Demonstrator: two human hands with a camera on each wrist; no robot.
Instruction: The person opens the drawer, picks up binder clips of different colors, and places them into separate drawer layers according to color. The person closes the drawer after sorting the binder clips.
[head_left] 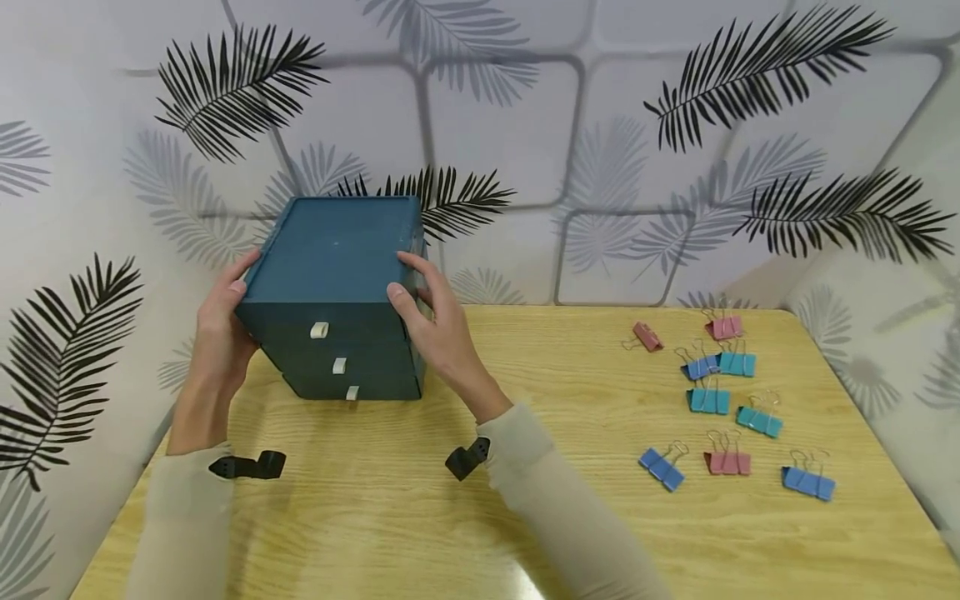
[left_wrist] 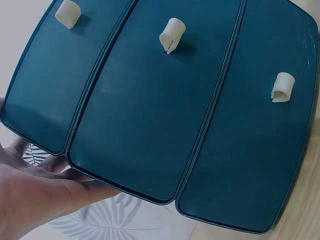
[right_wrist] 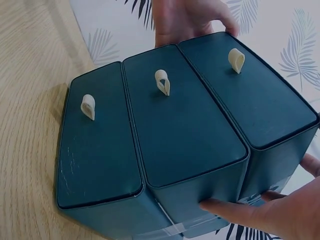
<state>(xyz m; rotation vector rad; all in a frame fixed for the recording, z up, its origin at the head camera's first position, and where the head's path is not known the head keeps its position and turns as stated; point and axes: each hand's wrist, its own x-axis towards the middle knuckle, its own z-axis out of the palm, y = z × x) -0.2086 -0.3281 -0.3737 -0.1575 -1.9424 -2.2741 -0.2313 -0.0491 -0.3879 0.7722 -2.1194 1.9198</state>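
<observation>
A dark teal three-drawer box [head_left: 330,258] stands at the left of the table, its drawer fronts facing me. Each front carries a small cream loop tab [head_left: 340,366]. My left hand [head_left: 217,342] grips the box's left side, thumb near the top edge. On the opposite side my right hand [head_left: 442,333] holds it, with thumb and forefinger up at the top right edge. In the left wrist view all three drawers [left_wrist: 140,110] are closed. The right wrist view shows fingers [right_wrist: 230,210] pressed on the box's side, where a strip of clear tape [right_wrist: 175,229] runs.
Several binder clips lie loose on the wooden table [head_left: 555,375] at the right: pink [head_left: 727,463], blue [head_left: 808,483] and teal [head_left: 708,401]. A leaf-patterned wall [head_left: 502,133] rises behind the table. Black camera mounts [head_left: 251,466] sit on both wrists.
</observation>
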